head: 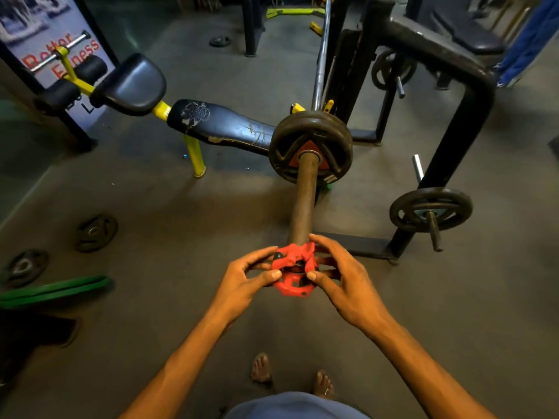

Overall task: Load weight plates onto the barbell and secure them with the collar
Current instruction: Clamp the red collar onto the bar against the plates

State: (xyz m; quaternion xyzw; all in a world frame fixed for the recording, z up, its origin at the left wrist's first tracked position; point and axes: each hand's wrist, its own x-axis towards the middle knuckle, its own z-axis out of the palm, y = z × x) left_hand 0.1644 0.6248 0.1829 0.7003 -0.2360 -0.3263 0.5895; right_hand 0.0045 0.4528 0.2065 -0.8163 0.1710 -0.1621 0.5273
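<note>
The red collar [292, 272] covers the near tip of the barbell sleeve [304, 204], so whether it sits on the sleeve is unclear. The bar [322, 49] runs past the top edge. A green object [54, 290], possibly a band, is cut by the left edge.

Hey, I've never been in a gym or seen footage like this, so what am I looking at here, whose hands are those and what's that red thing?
This single picture comes from a camera worn on a person's head, looking down, so the arms reaching in from below are their own. The left hand and right hand both pinch a red plastic clamp collar at the near end of the rusty brown barbell sleeve. Farther along it sit round dark iron weight plates; the collar is meant to lock them there. Behind stands a black padded bench with yellow legs. On the grey floor lie two small dark plates and a flat green band.
</note>
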